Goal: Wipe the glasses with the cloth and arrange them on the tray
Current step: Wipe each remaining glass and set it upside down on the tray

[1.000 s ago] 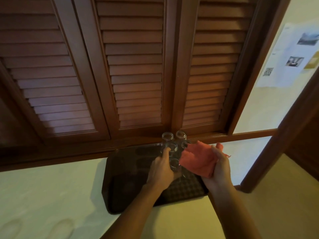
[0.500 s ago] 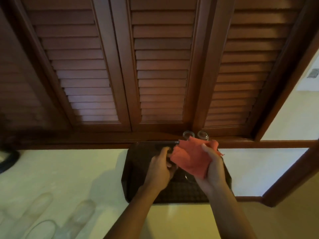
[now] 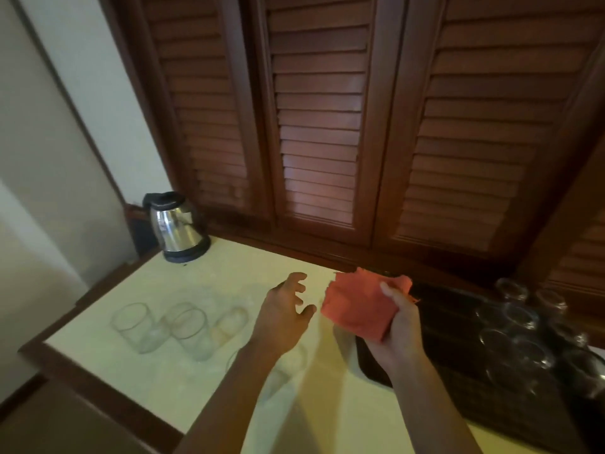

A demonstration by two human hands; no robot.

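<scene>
My right hand (image 3: 401,326) grips a folded orange-red cloth (image 3: 358,304) above the left end of the dark tray (image 3: 438,322). Several clear glasses (image 3: 514,335) stand upside down on the tray at the right. My left hand (image 3: 284,312) hovers over the pale counter with spread fingers and nothing in it. To its left, several clear glasses (image 3: 190,332) stand on the counter, one (image 3: 136,327) nearest the left edge. Another glass (image 3: 288,365) shows partly under my left forearm.
A steel electric kettle (image 3: 175,226) stands at the counter's far left corner. Brown louvred doors (image 3: 320,126) rise behind the counter. The counter's wooden edge (image 3: 98,385) runs along the left and front, with a drop beyond it.
The view has swung left, off the tray. My left hand has let go of the glass on the tray and moved left with its fingers spread. The cloth stays in my right hand.
</scene>
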